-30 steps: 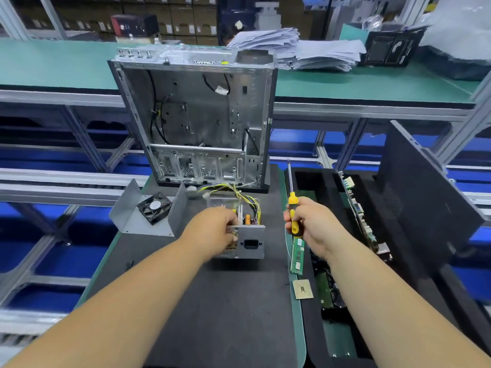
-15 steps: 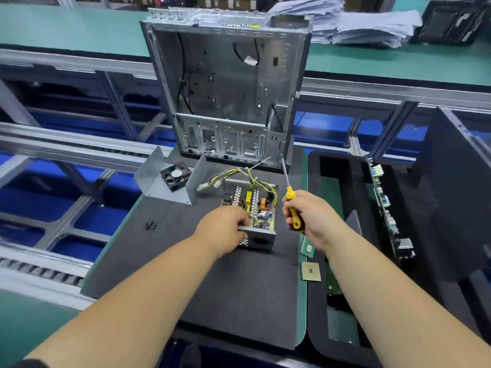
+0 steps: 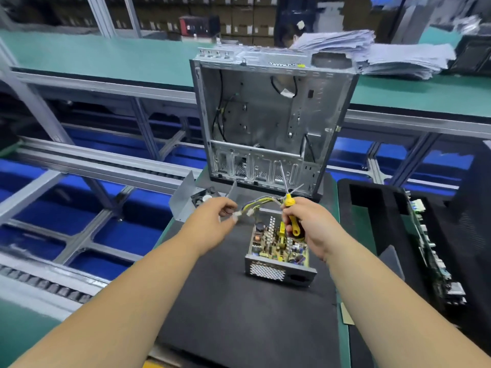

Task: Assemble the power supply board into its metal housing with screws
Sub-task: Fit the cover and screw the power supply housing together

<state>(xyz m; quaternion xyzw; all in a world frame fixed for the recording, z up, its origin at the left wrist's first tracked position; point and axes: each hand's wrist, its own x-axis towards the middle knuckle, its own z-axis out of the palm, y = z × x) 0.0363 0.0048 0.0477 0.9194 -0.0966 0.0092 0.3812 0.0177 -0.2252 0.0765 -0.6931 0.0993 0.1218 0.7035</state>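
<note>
Obs.: left hand [image 3: 212,217] has left the front plate of the power supply board [image 3: 279,244], which it held a moment ago, and now pinches the white connectors at the end of the wire bundle [image 3: 259,205], fingers curled, drawing the yellow and black leads out to the left, clear of the board. Right hand [image 3: 309,225] keeps its closed grip on the yellow-handled screwdriver [image 3: 292,219], shaft pointing up and away; tip not engaged on anything.

Board sits in the lower tray of its metal housing [image 3: 280,272], perforated front plate facing the person, on the black mat of the worktop [image 3: 239,314]. It rests free now, with neither hand steadying it.

A grey bent cover with a fan [image 3: 191,201] lies behind the left hand, apart from the tray; an open computer chassis [image 3: 271,115] stands upright behind.

Judgement: wires are being cleared before fastening. Whether any screws are seated, I cannot tell.
</note>
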